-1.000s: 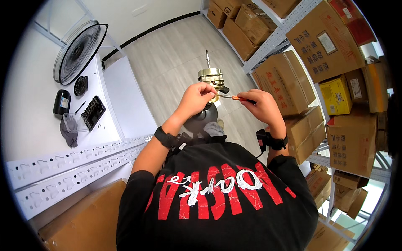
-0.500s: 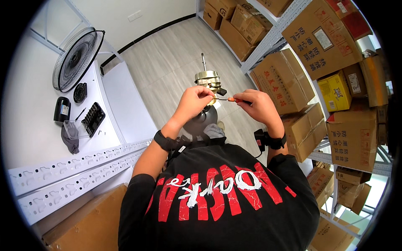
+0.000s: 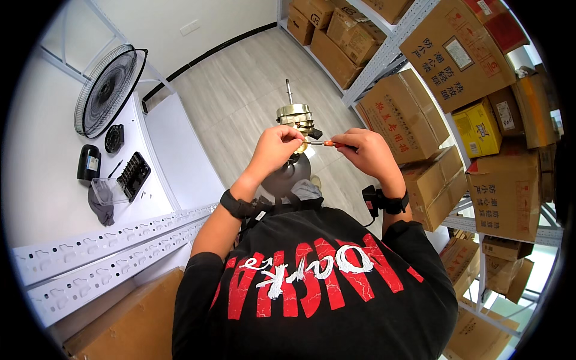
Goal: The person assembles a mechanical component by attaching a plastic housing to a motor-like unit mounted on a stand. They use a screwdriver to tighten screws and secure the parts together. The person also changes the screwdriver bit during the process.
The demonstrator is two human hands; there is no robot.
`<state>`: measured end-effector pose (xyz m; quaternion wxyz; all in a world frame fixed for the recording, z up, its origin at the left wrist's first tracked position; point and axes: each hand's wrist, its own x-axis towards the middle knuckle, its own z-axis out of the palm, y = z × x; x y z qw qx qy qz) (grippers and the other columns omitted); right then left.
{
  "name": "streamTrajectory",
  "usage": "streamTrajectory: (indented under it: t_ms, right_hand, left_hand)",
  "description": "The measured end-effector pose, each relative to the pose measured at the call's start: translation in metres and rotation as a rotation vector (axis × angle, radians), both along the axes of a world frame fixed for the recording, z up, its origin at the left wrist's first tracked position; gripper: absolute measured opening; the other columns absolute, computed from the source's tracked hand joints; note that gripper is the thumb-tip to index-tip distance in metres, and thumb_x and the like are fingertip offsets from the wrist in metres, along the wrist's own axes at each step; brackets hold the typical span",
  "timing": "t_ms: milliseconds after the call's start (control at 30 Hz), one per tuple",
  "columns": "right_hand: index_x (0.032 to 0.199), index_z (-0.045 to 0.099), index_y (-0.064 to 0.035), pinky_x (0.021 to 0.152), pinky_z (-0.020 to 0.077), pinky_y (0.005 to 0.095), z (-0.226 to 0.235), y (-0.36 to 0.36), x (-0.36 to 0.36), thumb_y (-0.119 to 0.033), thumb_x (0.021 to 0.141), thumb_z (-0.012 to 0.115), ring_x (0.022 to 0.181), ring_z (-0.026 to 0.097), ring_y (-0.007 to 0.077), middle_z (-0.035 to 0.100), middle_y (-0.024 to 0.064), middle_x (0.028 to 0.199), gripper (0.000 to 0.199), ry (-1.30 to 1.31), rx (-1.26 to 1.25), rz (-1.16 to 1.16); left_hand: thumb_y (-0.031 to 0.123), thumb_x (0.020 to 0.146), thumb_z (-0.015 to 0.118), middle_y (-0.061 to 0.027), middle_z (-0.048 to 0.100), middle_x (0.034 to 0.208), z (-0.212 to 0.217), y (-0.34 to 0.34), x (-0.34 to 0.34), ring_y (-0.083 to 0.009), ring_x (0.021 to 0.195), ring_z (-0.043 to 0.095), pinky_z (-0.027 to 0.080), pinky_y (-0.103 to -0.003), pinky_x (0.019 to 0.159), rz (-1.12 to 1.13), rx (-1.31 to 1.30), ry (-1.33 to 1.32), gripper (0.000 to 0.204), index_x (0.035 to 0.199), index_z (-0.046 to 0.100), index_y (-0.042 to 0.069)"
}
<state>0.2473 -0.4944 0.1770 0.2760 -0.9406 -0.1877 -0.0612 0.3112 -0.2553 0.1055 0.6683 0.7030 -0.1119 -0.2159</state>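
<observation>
At mid-frame, the right hand [image 3: 367, 151] is gripping a screwdriver [image 3: 331, 143]; the left hand [image 3: 277, 147] is pinching by its tip, anything between the fingertips being hidden. They seem to be aligning it beside the motor [image 3: 294, 114], upper centre; turning calls for a straight shaft.

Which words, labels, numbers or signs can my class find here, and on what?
Wording left uncopied; places only:
Shirt: large red and white lettering.
Brown boxes: dark and red print, some too small.
Yellow box: print too small to read.
Black cylinder: pale label, too small to read.
Screwdriver, motor: none made out.
</observation>
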Motion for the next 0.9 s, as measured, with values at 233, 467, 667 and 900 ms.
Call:
streamTrajectory:
  t_ms: [233,467,667,900]
  right_hand:
    - [0.1,0.073,-0.0098,0.06,0.0464,0.0383,0.002,0.002,0.001,-0.007,0.081,0.07,0.068,0.06,0.0284,0.062,0.0095,0.076,0.019,-0.011,-0.047,0.006]
    - [0.103,0.071,-0.007,0.067,0.0489,0.0388,-0.019,-0.005,0.005,-0.008,0.085,0.067,0.078,0.063,0.0319,0.067,0.0126,0.087,0.018,0.105,0.062,0.05]
    - [0.106,0.069,-0.0055,0.073,0.0505,0.0402,-0.027,-0.008,-0.003,-0.01,0.088,0.064,0.086,0.064,0.0344,0.069,0.0152,0.095,0.019,0.236,0.155,-0.025]
    - [0.108,0.068,-0.0048,0.074,0.0508,0.0392,-0.037,-0.014,-0.011,-0.012,0.091,0.063,0.086,0.065,0.0338,0.069,0.0154,0.097,0.02,0.27,0.188,-0.062]
  left_hand:
    - [0.007,0.086,0.066,-0.0063,0.071,0.088,-0.005,0.0,-0.001,-0.0123,0.084,0.067,0.053,-0.028,0.078,0.002,-0.006,-0.046,0.013,0.093,0.071,-0.002]
    - [0.007,0.086,0.066,-0.0066,0.072,0.088,0.003,0.002,0.001,-0.0127,0.084,0.067,0.053,-0.028,0.078,-0.037,0.067,-0.079,0.012,0.094,0.07,-0.002]
    - [0.005,0.091,0.062,-0.0066,0.071,0.093,0.002,0.003,0.0,-0.0128,0.088,0.067,0.053,-0.028,0.081,-0.054,0.051,-0.114,0.014,0.101,0.067,-0.002]
    - [0.004,0.091,0.061,-0.0055,0.07,0.093,0.006,0.017,0.012,-0.0126,0.088,0.067,0.053,-0.027,0.081,-0.12,0.09,-0.19,0.017,0.106,0.065,0.0]
